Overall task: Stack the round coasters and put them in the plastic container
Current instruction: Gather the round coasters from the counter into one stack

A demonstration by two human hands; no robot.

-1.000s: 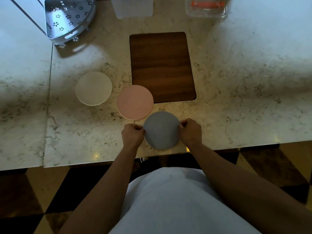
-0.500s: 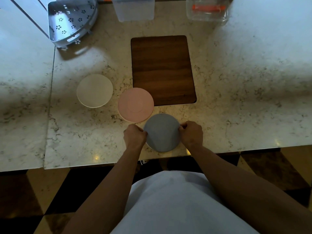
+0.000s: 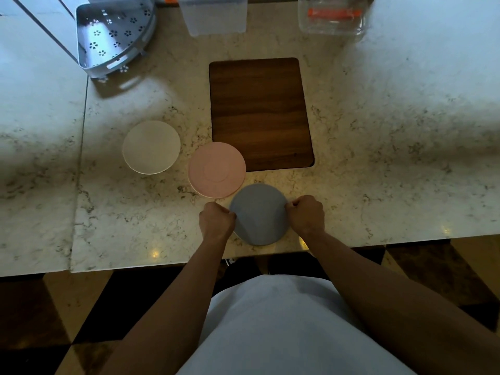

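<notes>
A grey round coaster (image 3: 258,212) lies near the front edge of the marble counter. My left hand (image 3: 216,219) pinches its left rim and my right hand (image 3: 305,213) pinches its right rim. Just beyond it to the left sits a pink coaster (image 3: 216,170), its near edge almost touching the grey one. A white coaster (image 3: 151,146) lies further left, apart from the others. A frosted plastic container (image 3: 216,14) stands at the back edge, partly cut off by the frame.
A dark wooden board (image 3: 259,112) lies behind the coasters. A perforated metal corner rack (image 3: 113,36) stands at the back left. A clear container with an orange part (image 3: 331,17) stands at the back right. The counter's front edge (image 3: 189,262) runs just below my hands.
My hands keep their grip on the grey coaster's rims. The whole scene has slid slightly down in view; the coasters hold their places relative to each other.
</notes>
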